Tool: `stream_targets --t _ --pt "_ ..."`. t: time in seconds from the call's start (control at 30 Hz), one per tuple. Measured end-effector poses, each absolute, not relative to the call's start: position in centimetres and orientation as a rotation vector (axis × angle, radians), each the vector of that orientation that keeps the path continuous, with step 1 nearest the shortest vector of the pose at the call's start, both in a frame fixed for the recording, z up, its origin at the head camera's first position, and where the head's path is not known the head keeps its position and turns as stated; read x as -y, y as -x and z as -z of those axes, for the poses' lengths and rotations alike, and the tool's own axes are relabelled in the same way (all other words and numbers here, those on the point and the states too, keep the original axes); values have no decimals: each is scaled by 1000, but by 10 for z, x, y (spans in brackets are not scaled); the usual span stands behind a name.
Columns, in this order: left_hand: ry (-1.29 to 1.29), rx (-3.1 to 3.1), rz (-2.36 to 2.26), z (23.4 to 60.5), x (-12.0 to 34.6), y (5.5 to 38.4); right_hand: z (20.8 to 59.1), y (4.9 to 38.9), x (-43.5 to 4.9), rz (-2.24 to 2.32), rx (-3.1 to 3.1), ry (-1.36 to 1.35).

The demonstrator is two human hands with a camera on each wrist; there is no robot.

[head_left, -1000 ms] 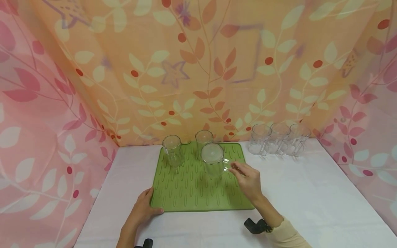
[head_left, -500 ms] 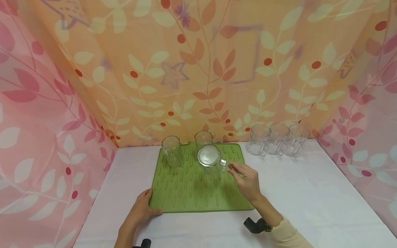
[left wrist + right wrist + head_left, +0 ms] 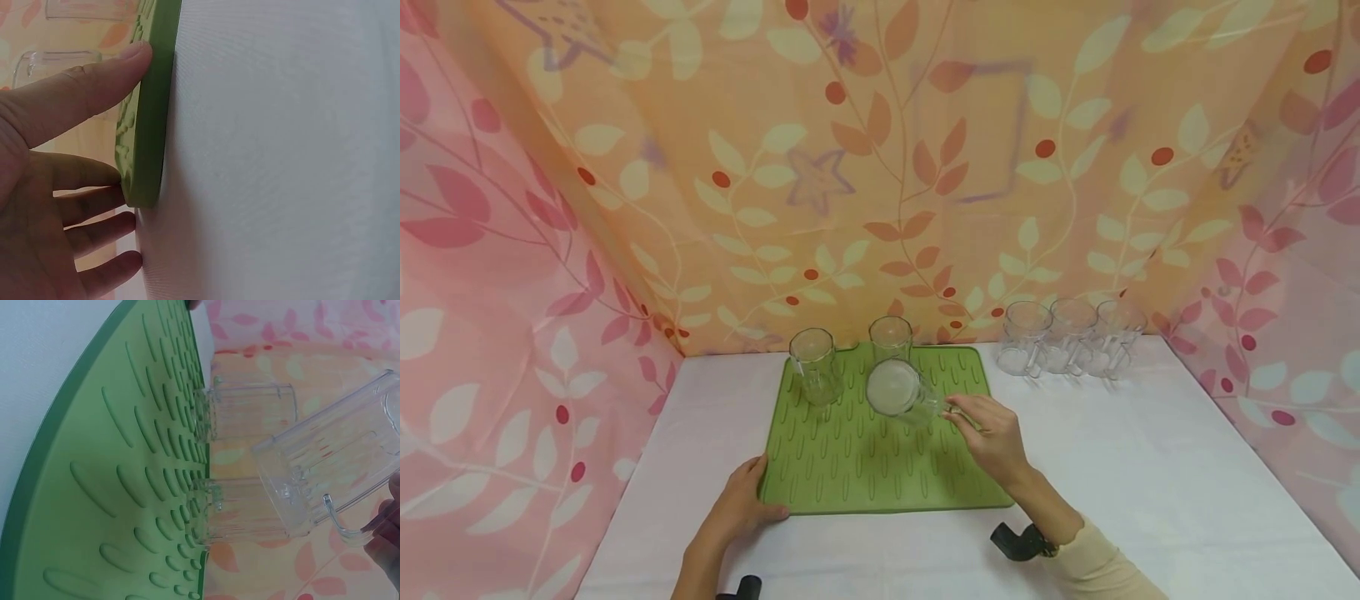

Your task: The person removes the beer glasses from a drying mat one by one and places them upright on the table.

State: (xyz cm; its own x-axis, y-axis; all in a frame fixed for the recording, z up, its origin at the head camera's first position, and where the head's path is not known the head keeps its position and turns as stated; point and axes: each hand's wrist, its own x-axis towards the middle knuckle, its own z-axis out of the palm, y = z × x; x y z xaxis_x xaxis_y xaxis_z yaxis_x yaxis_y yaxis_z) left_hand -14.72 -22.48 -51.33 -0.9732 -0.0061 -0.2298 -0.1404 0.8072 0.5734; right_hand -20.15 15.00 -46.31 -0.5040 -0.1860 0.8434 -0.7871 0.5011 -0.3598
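Well, from where I stand the person's right hand has thumb and fingers pinched on the handle of a clear, cylindrical glass mug. That mug is tilted in the air over the back half of a rectangular, bright green mat with raised oblong ridges, and the right wrist view shows a gap between the two. One round, whitish end of it faces up toward the person's head; I can't tell whether that is the base or the mouth.

The left hand is at the mat's near left corner, gripping nothing: its thumb rests on the front edge and its fairly straight fingers lie along the side.

Two clear, cylindrical glass vessels stand upright toward the back of the mat, one near the left edge and the other just behind the raised mug. Well to the right, three clear glass mugs with handles stand in a close row at the back of the white-covered tabletop. Behind everything hangs an orange-yellow cloth printed with leaves.
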Motion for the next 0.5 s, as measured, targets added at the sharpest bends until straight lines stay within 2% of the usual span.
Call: stream_targets --t 0.5 --pt "66 -2807 -872 511 225 146 461 202 -149 -865 1937 -918"
